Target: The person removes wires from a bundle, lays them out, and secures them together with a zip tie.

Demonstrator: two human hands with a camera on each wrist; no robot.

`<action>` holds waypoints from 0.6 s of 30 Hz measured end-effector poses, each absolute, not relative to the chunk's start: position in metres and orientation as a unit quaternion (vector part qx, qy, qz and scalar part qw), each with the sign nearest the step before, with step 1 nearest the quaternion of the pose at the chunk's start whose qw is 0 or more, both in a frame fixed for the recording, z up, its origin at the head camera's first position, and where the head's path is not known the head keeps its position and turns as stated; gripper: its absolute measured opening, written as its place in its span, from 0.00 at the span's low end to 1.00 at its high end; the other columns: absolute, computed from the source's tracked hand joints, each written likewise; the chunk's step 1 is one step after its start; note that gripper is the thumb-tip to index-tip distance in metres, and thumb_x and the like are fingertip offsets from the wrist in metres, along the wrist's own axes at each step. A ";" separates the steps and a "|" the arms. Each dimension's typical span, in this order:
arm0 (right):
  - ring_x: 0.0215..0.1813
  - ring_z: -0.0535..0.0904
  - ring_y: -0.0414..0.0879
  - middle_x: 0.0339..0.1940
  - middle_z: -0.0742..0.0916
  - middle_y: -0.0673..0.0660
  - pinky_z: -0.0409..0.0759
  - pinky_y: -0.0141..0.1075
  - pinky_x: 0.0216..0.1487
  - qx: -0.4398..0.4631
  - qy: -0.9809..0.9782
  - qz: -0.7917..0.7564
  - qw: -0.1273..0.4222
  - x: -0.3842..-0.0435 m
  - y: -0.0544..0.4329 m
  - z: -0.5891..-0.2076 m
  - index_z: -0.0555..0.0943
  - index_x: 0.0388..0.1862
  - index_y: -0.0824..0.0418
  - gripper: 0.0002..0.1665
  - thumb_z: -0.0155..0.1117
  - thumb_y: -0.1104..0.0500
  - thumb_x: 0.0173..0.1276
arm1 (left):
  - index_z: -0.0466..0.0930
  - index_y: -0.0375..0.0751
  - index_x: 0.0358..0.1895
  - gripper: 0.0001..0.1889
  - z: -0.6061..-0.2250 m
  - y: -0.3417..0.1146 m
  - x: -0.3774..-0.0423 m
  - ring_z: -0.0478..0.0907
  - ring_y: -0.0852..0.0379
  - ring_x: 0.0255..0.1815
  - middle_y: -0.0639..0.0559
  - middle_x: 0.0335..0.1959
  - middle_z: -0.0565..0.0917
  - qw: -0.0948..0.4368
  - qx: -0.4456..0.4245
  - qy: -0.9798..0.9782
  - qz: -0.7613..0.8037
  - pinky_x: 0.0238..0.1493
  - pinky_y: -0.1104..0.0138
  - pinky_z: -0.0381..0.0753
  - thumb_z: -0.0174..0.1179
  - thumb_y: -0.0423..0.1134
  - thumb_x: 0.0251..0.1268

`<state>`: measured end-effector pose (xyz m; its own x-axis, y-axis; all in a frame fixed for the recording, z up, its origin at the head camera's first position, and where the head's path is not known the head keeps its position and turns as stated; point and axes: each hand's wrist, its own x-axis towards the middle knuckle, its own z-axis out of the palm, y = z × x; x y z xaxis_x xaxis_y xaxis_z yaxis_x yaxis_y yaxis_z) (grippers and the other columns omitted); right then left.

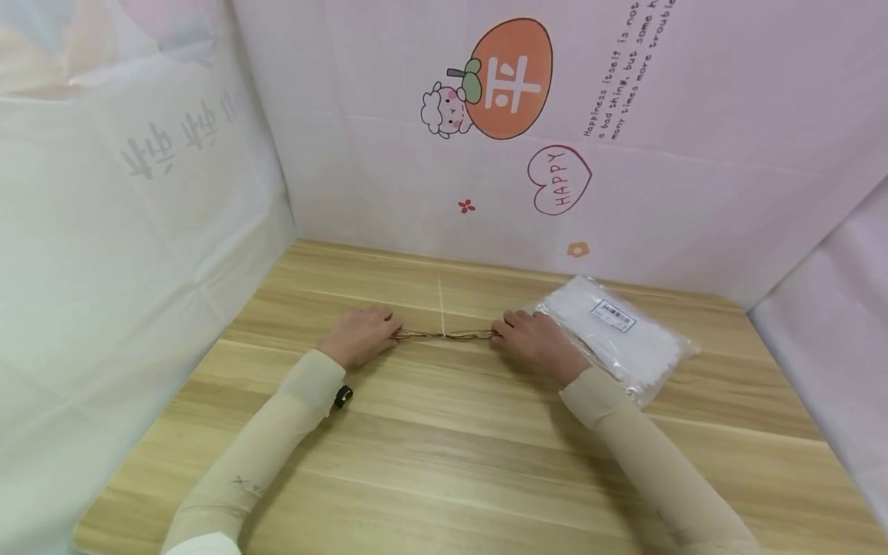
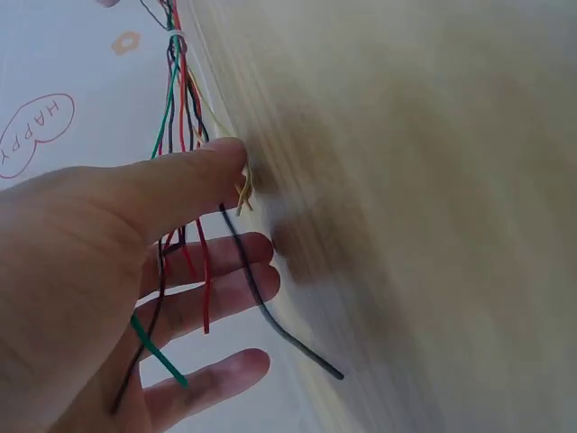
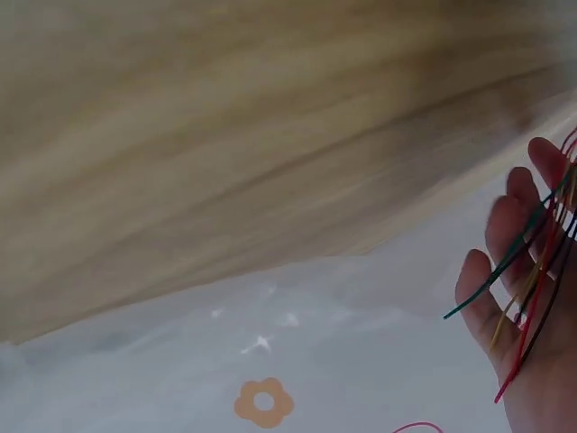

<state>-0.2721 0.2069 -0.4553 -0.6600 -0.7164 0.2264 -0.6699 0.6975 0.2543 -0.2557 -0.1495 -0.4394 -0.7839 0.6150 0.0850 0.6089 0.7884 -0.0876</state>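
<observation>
A bundle of thin electrical wires (image 1: 468,335) in red, green, black and yellow stretches between the two hands, just over the wooden table. Round its middle sits a white cable tie (image 1: 442,304), its long tail pointing to the back. The left hand (image 1: 359,337) pinches one end; in the left wrist view the thumb (image 2: 194,176) crosses the wires, and loose wire ends hang past the fingers. The right hand (image 1: 537,341) grips the other end. In the right wrist view, loose ends of the wires (image 3: 541,280) lie across the fingers and palm, partly cut off by the frame edge.
A clear plastic bag (image 1: 613,335) of white strips, with a printed label, lies beside the right hand on the wooden table (image 1: 416,462). White printed cloth (image 1: 388,154) hangs behind the table and along its sides. A black band (image 1: 343,397) shows at the left wrist.
</observation>
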 end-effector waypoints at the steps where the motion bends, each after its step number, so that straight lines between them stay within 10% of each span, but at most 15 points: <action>1: 0.39 0.83 0.52 0.38 0.83 0.54 0.82 0.45 0.35 0.379 -0.909 -0.074 0.155 -0.273 0.206 -0.455 0.83 0.49 0.54 0.13 0.62 0.47 0.81 | 0.81 0.45 0.52 0.12 -0.439 -0.149 -0.257 0.84 0.46 0.47 0.46 0.45 0.84 0.051 -0.322 -0.945 0.026 0.45 0.51 0.86 0.63 0.48 0.77; 9: 0.48 0.86 0.54 0.44 0.87 0.54 0.84 0.50 0.48 0.368 -0.912 -0.069 0.164 -0.273 0.202 -0.446 0.85 0.51 0.52 0.11 0.65 0.48 0.78 | 0.83 0.47 0.58 0.19 -0.435 -0.146 -0.258 0.83 0.48 0.47 0.47 0.47 0.84 0.028 -0.312 -0.950 0.000 0.47 0.53 0.85 0.62 0.55 0.77; 18: 0.60 0.86 0.57 0.56 0.90 0.58 0.79 0.56 0.62 0.300 -0.942 -0.010 0.149 -0.260 0.201 -0.426 0.86 0.57 0.58 0.16 0.57 0.53 0.84 | 0.72 0.42 0.75 0.30 -0.424 -0.150 -0.252 0.68 0.33 0.79 0.35 0.78 0.71 -0.053 -0.268 -0.956 -0.107 0.78 0.37 0.65 0.50 0.58 0.84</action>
